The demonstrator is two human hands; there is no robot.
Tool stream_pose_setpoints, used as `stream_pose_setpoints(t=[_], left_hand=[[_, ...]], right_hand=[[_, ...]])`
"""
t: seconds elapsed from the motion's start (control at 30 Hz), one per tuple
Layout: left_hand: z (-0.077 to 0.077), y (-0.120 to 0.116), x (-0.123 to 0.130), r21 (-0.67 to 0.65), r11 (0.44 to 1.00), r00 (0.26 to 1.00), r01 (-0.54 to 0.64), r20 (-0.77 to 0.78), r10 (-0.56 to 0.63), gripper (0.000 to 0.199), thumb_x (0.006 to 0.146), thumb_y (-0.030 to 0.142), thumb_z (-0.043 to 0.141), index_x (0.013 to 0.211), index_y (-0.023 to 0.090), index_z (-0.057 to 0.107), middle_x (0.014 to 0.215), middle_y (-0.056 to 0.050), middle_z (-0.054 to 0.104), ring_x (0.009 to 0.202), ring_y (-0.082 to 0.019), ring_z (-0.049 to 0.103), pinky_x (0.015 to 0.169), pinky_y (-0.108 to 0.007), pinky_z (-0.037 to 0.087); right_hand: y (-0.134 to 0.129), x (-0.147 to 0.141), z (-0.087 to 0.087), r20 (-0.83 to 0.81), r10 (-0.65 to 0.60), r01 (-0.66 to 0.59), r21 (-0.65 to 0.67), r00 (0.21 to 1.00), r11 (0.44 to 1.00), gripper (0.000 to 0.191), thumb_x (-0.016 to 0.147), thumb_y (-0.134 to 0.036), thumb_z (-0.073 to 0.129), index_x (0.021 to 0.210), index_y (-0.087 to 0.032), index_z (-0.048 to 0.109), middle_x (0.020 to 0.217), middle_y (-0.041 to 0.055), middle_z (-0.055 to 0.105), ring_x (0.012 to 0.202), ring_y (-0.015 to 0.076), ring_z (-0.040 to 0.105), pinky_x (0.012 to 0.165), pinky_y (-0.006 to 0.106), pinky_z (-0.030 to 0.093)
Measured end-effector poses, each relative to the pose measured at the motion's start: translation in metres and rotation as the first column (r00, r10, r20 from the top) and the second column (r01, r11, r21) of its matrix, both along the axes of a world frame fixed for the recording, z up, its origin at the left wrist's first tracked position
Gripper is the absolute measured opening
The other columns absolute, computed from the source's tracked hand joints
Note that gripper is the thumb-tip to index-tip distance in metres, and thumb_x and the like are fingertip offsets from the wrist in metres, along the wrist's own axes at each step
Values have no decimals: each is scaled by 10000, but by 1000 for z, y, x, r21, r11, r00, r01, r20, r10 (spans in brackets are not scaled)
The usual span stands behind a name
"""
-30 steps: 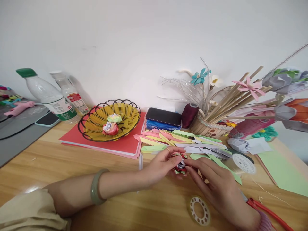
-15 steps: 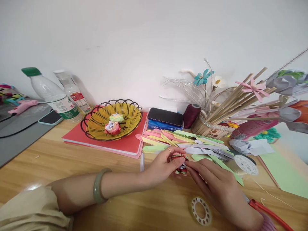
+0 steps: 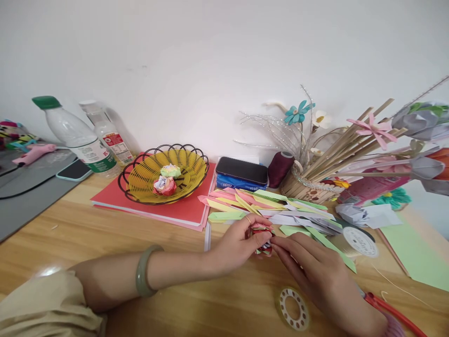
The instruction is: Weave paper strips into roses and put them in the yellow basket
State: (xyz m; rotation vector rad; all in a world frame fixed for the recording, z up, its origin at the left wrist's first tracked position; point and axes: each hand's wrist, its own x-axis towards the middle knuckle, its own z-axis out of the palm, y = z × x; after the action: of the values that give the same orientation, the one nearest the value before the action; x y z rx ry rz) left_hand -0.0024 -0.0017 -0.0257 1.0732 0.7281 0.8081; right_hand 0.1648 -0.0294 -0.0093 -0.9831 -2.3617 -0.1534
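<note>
Between my hands is a small folded paper flower [image 3: 264, 230] in red, green and white, partly hidden by fingers. My left hand [image 3: 242, 241] is closed around its left side, thumb on the front. The fingertips of my right hand [image 3: 315, 267] pinch at the flower's right edge. Just behind lie many folded paper strips [image 3: 245, 201] in pink, yellow, green and white. Two similar paper flowers, one red and white [image 3: 164, 186] and one pale green [image 3: 170, 171], rest in a yellow woven basket [image 3: 191, 178].
A roll of tape [image 3: 293, 309] and red-handled pliers or scissors [image 3: 393, 311] lie near my right forearm. A thread spool [image 3: 358, 242], a phone [image 3: 242, 171] on a blue pack, a maroon thread cone [image 3: 280, 168] and a flower basket [image 3: 305, 187] stand behind. Bottles [image 3: 89, 154] stand left.
The paper flower appears slightly turned between my fingers. Both hands stay in nearly the same place; the whole view has shifted very slightly.
</note>
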Motion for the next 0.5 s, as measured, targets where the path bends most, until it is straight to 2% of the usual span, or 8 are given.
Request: stream_pose_setpoints(t=[0.3, 0.5], left_hand=[[-1, 0, 0, 12, 1000, 1000, -1, 15, 1, 328, 738, 422, 575, 934, 168, 504, 800, 2, 538, 672, -92, 544, 619, -228, 421], [0, -2, 0, -13, 1000, 1000, 8, 13, -8, 353, 729, 445, 576, 942, 173, 500, 834, -8, 543, 680, -97, 547, 604, -227, 422]], right_hand=[[0, 6, -4, 83, 26, -27, 1, 996, 1000, 166, 867, -144, 456, 1012, -136, 537, 793, 67, 608, 696, 154, 567, 582, 273, 430], [0, 1, -5, 31, -18, 19, -46, 999, 999, 114, 867, -156, 458, 955, -164, 531, 742, 32, 599, 637, 125, 559, 549, 248, 416]])
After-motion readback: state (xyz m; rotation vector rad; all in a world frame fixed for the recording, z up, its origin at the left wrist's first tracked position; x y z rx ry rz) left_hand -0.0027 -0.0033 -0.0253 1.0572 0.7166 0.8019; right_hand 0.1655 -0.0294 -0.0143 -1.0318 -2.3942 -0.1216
